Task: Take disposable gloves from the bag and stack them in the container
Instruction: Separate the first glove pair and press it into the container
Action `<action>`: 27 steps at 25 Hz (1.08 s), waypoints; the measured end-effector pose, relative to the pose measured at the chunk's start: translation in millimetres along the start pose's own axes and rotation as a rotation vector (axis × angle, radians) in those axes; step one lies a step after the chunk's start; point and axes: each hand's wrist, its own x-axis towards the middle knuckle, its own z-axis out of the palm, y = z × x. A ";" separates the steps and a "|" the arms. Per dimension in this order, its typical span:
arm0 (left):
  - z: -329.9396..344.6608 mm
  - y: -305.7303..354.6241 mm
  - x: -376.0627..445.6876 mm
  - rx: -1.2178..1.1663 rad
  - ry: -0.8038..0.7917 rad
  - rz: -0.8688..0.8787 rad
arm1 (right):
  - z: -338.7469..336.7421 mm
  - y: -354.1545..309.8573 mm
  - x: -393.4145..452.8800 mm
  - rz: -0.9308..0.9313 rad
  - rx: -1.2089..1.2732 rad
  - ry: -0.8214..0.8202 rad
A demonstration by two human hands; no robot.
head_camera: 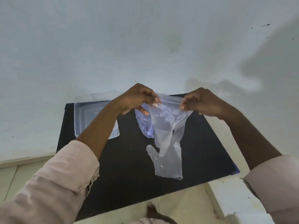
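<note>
A clear plastic disposable glove (168, 125) hangs in the air above a black table (126, 175). My left hand (137, 99) pinches its cuff on the left, my right hand (200, 102) pinches it on the right, stretching the cuff between them. A second clear glove (166, 164) lies flat on the table below. A crumpled bluish plastic bag (145, 126) sits behind the hanging glove. The clear rectangular container (90, 120) stands at the table's far left, partly hidden by my left forearm.
A clear lid (97, 96) lies behind the container against the pale wall (145, 46). Tiled floor (186, 202) shows beside the table's near edge, with a white ledge (229, 196) at right.
</note>
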 end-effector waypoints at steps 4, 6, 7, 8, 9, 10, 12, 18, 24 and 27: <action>-2.1 0.7 5.7 -0.114 0.170 0.022 | 17.1 11.2 17.3 0.065 0.463 0.169; -0.8 -1.6 9.4 -0.161 0.258 0.009 | 26.2 14.1 30.7 0.093 0.679 0.201; -0.1 -3.8 10.9 -0.194 0.291 0.002 | 29.3 14.5 37.1 0.096 0.762 0.208; 0.1 -5.8 12.9 -0.235 0.318 -0.005 | 31.5 15.1 45.3 0.081 0.819 0.206; -0.2 -7.3 14.7 -0.278 0.336 -0.010 | 33.5 15.7 53.7 0.061 0.852 0.197; -1.3 -8.6 15.8 -0.311 0.351 -0.015 | 35.4 15.5 62.2 0.046 0.867 0.188; -6.2 -11.8 17.1 -0.351 0.397 -0.013 | 39.8 12.9 78.2 0.030 0.886 0.165; -48.4 -27.2 12.0 -0.302 0.513 -0.044 | 64.8 -11.6 132.5 0.032 0.877 0.077; -133.9 -58.2 -4.9 -0.218 0.612 -0.213 | 122.6 -62.5 200.6 0.128 0.838 -0.040; -185.5 -78.9 -9.2 -0.240 0.707 -0.309 | 162.4 -91.6 248.3 0.168 0.790 -0.068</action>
